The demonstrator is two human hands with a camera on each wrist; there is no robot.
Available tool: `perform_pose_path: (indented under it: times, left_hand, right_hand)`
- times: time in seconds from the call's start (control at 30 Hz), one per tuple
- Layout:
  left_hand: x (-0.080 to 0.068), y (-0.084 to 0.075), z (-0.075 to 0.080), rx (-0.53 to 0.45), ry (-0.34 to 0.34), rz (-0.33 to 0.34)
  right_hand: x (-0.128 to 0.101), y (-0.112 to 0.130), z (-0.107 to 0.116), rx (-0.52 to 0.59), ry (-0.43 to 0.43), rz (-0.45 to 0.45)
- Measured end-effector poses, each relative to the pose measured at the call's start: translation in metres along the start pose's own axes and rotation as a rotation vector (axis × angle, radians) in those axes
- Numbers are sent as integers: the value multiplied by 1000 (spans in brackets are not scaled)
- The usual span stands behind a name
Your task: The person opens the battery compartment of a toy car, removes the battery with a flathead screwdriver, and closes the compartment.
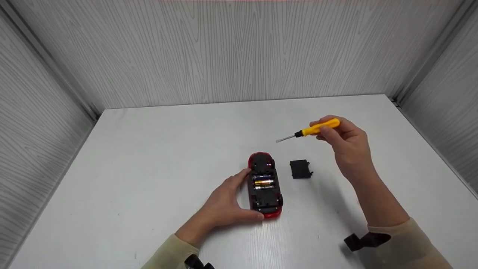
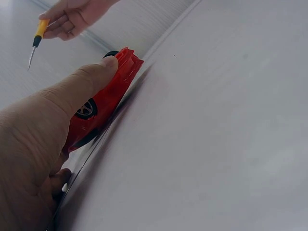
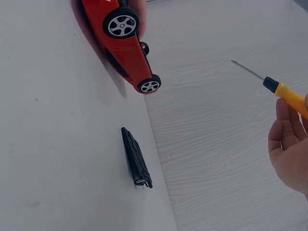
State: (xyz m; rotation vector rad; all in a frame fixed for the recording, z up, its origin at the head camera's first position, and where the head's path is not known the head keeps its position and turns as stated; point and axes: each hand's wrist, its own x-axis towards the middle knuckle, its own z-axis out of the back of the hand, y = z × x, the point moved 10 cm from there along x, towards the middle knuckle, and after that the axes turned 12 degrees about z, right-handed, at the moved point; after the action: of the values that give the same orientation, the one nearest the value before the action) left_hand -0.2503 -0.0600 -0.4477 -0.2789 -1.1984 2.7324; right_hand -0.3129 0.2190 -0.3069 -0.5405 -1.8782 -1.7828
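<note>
A red toy car (image 1: 266,200) lies upside down on the white table, its black underside facing up. Several batteries (image 1: 263,183) sit in the uncovered compartment in its middle. My left hand (image 1: 226,203) grips the car from the left, with the thumb at its near end and the fingers along its side. Raised above the table, my right hand (image 1: 351,149) holds a yellow-handled screwdriver (image 1: 310,130) between thumb and fingers. The metal tip points left, apart from the car. To the car's right lies a black battery cover (image 1: 300,169); the right wrist view shows this cover (image 3: 136,159) from its edge.
The white tabletop (image 1: 149,157) stretches around the car on all sides. Grey wood-grain panels stand at the back (image 1: 239,52), on the left and on the right. Each sleeve carries a black wrist mount, such as the right mount (image 1: 366,241).
</note>
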Motion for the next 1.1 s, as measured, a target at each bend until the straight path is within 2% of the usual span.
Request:
perform_pose_path:
  times: [0.17,0.3,0.47,0.6,0.77,1.1]
  left_hand:
    - [-2,-1,1,2,4,0]
    - [-5,-1,2,2,9,3]
    - [-9,0,3,10,12,13]
    - [-10,-1,3,9,12,8]
    - [-12,0,2,-2,20,7]
    - [-10,4,1,8,20,13]
  right_hand:
    - [-5,8,-7,-99,47,25]
    - [-11,10,-19,-166,119,49]
    - [-19,2,-38,-235,233,54]
    - [-24,-4,-46,-352,305,50]
    - [-27,-8,-50,-418,344,58]
    - [-31,-17,-56,-445,384,35]
